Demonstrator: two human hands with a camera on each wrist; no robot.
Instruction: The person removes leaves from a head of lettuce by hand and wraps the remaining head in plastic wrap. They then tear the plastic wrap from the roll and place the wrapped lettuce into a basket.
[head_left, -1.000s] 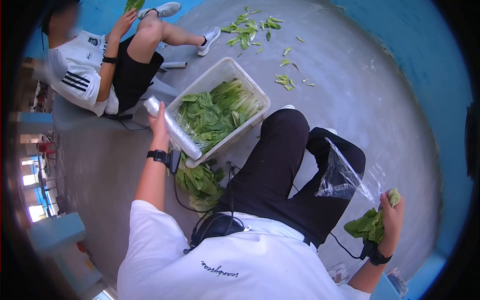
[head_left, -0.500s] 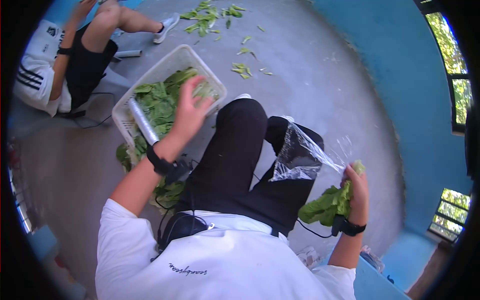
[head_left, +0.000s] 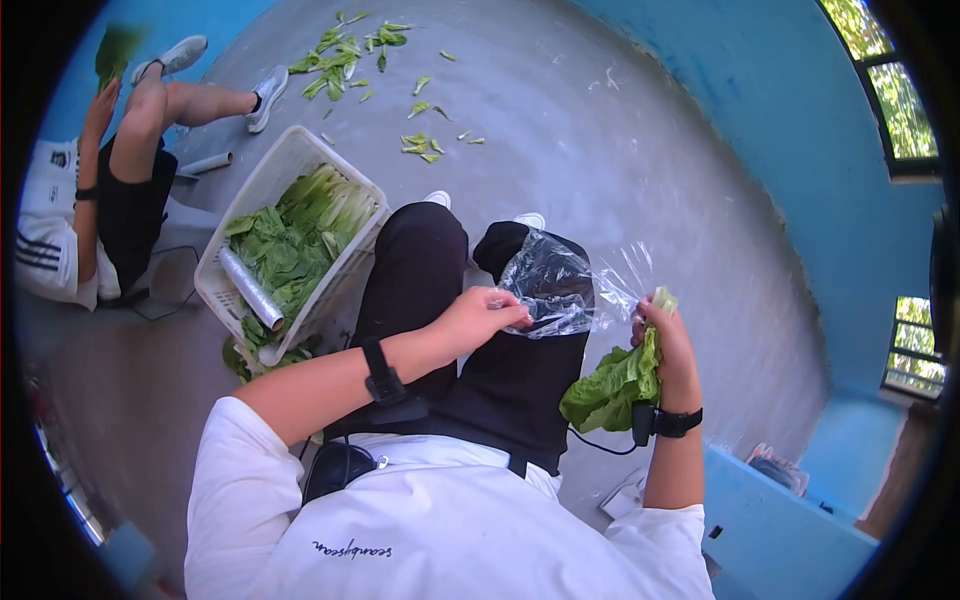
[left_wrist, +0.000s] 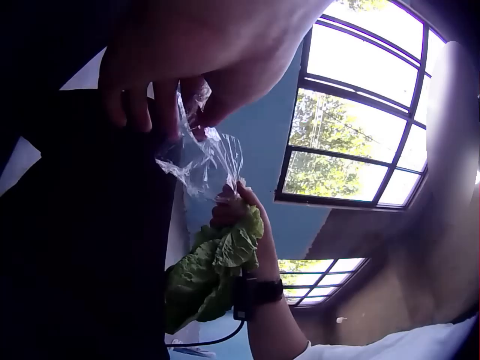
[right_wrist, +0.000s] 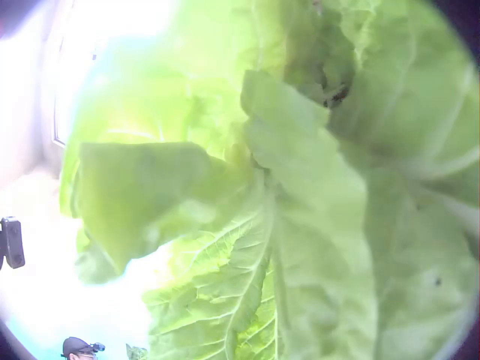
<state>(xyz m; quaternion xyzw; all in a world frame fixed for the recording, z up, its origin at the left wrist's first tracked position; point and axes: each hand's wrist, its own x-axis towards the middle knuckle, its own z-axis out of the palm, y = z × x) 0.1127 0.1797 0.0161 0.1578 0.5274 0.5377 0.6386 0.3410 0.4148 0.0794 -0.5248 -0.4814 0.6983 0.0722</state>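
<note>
My left hand [head_left: 485, 318] pinches one end of a clear plastic bag [head_left: 553, 280], which spreads above my knee. The bag's other end gathers at my right hand [head_left: 672, 350]. That hand grips a bunch of lettuce [head_left: 618, 385] by its pale stem end, its leaves hanging down toward the wrist. In the left wrist view the crumpled plastic [left_wrist: 202, 161] stretches between the fingers of both hands. Lettuce leaves [right_wrist: 315, 225] fill most of the right wrist view. A roll of clear plastic [head_left: 250, 288] lies on the greens in a white crate.
The white crate [head_left: 365, 180] of leafy greens [head_left: 300, 230] stands left of my legs, with more greens beside its base. Loose leaves [head_left: 340, 60] lie scattered on the floor ahead. Another person [head_left: 90, 210] sits at the far left, holding up a leaf. A blue wall [head_left: 740, 110] curves along the right.
My left hand has put the plastic roll down in the crate and moved right to take hold of the bag. The right hand keeps its grip on the lettuce. The head view has swung right.
</note>
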